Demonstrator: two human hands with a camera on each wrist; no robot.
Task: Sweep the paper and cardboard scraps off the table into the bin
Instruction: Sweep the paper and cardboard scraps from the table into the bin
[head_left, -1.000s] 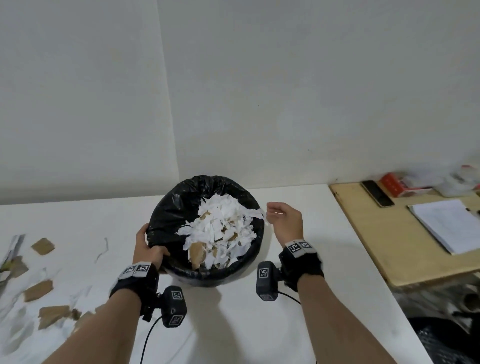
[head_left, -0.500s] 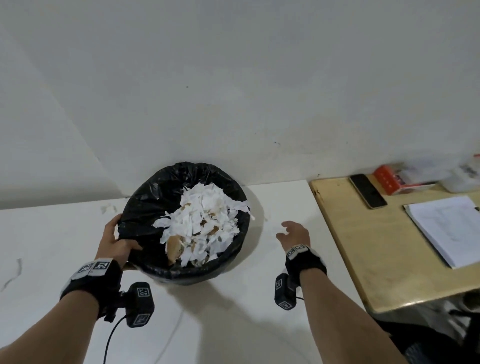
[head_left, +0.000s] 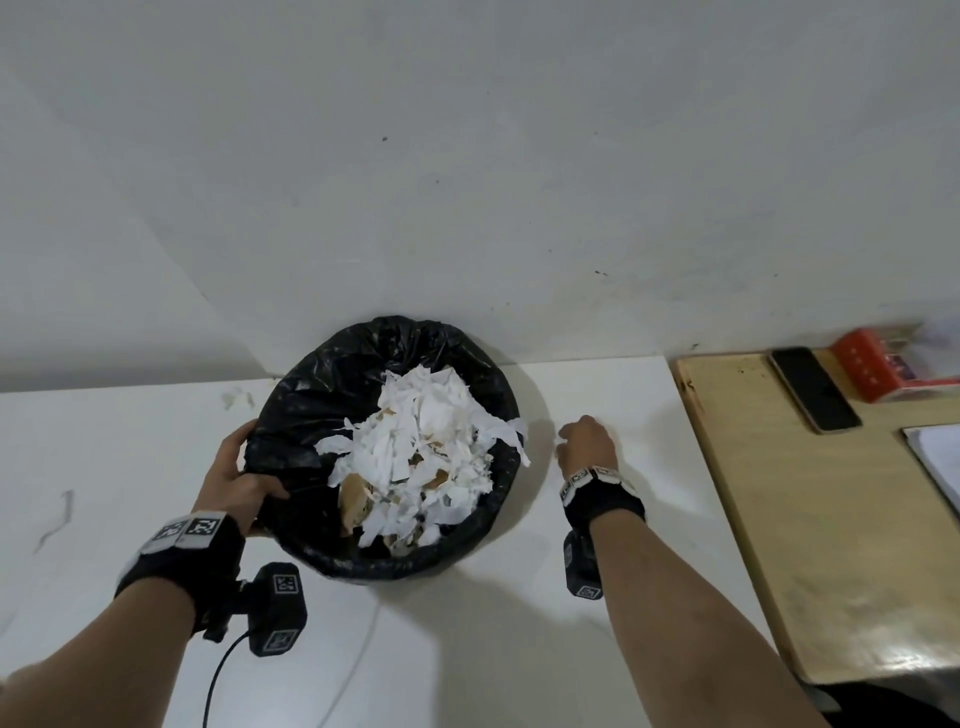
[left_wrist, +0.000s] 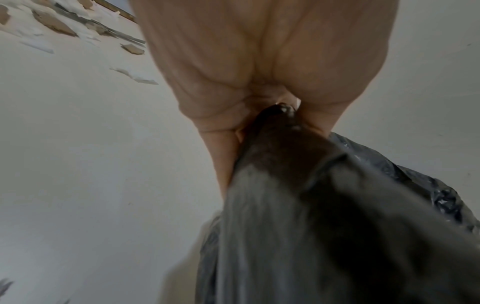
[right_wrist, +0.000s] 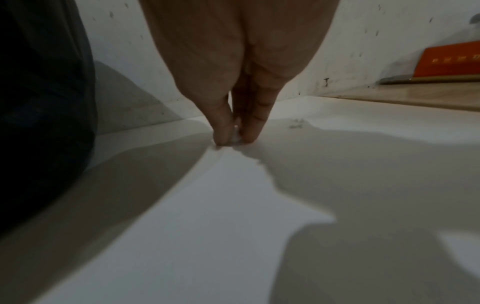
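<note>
A bin (head_left: 291, 426) lined with a black bag stands on the white table (head_left: 467, 649) against the wall. White paper and brown cardboard scraps (head_left: 415, 457) are heaped in it. My left hand (head_left: 239, 478) grips its left rim, and the left wrist view shows the liner (left_wrist: 311, 205) pinched in that hand (left_wrist: 259, 61). My right hand (head_left: 582, 441) is down on the table just right of the bin. Its fingertips (right_wrist: 233, 139) pinch a tiny white paper scrap (right_wrist: 235, 138). More scraps (left_wrist: 54, 24) lie far off to the left.
A wooden table (head_left: 831, 519) adjoins on the right with a phone (head_left: 813, 389), a red box (head_left: 883, 369) and white papers (head_left: 935, 457). Small paper bits (head_left: 236, 399) and a thin strip (head_left: 57, 519) lie left of the bin. The wall (head_left: 519, 208) is close behind.
The bin, held by my left hand, has shifted back toward the wall. My right hand dropped from beside the rim to the table and closed its fingertips on a tiny scrap.
</note>
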